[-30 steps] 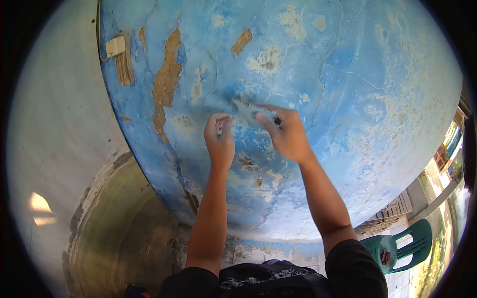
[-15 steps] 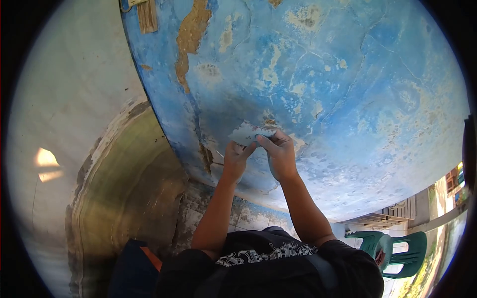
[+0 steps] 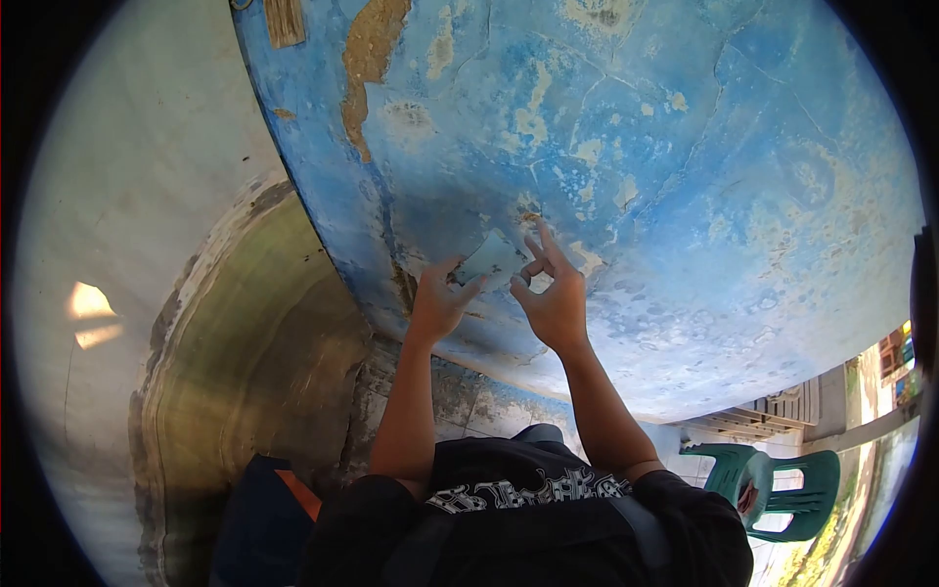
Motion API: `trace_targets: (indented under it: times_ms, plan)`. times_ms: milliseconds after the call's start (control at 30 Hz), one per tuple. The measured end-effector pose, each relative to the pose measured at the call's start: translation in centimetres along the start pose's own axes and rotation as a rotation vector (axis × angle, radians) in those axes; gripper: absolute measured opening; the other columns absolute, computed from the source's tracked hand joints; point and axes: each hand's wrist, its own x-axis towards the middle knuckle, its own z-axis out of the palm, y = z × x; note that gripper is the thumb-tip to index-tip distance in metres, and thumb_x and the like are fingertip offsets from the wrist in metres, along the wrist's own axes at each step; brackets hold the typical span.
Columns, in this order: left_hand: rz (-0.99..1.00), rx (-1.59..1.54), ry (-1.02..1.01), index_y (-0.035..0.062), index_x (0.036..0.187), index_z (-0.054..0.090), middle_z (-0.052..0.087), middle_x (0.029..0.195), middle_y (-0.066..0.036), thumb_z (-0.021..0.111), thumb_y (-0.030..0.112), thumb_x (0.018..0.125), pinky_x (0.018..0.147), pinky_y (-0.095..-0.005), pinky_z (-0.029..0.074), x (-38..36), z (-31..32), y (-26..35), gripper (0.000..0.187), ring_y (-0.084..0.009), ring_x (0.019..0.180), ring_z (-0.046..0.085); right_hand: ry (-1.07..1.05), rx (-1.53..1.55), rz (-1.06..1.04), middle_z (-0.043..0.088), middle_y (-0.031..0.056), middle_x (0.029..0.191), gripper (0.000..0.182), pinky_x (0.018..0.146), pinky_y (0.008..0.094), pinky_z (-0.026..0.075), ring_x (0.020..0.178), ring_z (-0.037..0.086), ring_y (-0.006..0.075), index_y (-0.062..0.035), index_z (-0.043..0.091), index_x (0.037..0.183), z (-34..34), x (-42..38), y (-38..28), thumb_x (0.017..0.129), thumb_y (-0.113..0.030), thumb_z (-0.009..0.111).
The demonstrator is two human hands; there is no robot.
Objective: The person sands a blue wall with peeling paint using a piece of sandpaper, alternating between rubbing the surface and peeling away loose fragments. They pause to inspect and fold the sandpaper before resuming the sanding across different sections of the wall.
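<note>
Being pinched by the left hand's (image 3: pixel 440 300) clamped thumb and finger, a thin pale piece (image 3: pixel 494 256) is seen before the blue wall (image 3: pixel 646 196). By it, the right hand's (image 3: pixel 556 298) upper fingers are spread; whether its thumb is touched cannot be told.

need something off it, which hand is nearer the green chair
Right. The right hand is up and left of the green chair; the left hand, gripping a pale sheet, is farther left.

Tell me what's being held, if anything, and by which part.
The left hand holds a pale sheet by its left edge, between thumb and fingers. Whether the right hand holds anything cannot be told.
</note>
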Motion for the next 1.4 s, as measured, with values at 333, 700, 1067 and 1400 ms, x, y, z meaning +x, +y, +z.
trace_targets:
  times_ms: [333, 700, 1067, 1400]
  plan:
    - [-0.008, 0.298, -0.081, -0.0042, 0.131, 0.074, 0.077, 0.119, -0.021, 0.081, 0.040, 0.098, 0.093, -0.0450, 0.055, -1.0, -0.4, -1.1, 0.055, -0.0317, 0.108, 0.073, -0.062, -0.063, -0.033, 0.070, 0.0269, 0.143, 0.088, 0.111, 0.0496, 0.054, 0.135, 0.068, 0.0409, -0.0051, 0.043, 0.166, 1.3, -0.7, 1.6, 0.091, -0.010, 0.087]
    - [-0.047, -0.421, -0.050, -0.0031, 0.124, 0.075, 0.077, 0.100, -0.009, 0.081, 0.023, 0.102, 0.084, -0.0365, 0.056, -2.0, 2.9, -4.8, 0.035, -0.0162, 0.093, 0.072, -0.036, 0.498, 0.459, 0.079, 0.0095, 0.105, 0.043, 0.084, 0.0345, 0.058, 0.092, 0.072, 0.0156, 0.0044, 0.072, 0.127, 3.3, -1.9, 3.1, 0.091, -0.013, 0.087]
    - [0.037, 0.232, 0.065, -0.0026, 0.117, 0.078, 0.080, 0.100, -0.017, 0.077, 0.021, 0.103, 0.080, -0.0439, 0.054, -1.6, 2.6, -3.2, 0.028, -0.0260, 0.087, 0.072, 0.114, -0.497, -0.236, 0.076, 0.0132, 0.106, 0.086, 0.111, 0.0584, 0.044, 0.107, 0.072, 0.0336, -0.0074, 0.048, 0.163, 1.4, -1.0, 1.1, 0.085, -0.004, 0.085]
    - [-0.039, -0.801, 0.030, -0.0023, 0.144, 0.062, 0.078, 0.121, -0.008, 0.079, 0.010, 0.102, 0.079, -0.0325, 0.057, -1.4, 3.1, -6.1, 0.048, -0.0150, 0.103, 0.073, -0.190, 0.285, 0.507, 0.079, 0.0117, 0.107, 0.039, 0.085, 0.0345, 0.056, 0.098, 0.073, 0.0195, 0.0012, 0.070, 0.129, 1.7, -0.7, 3.1, 0.097, -0.015, 0.085]
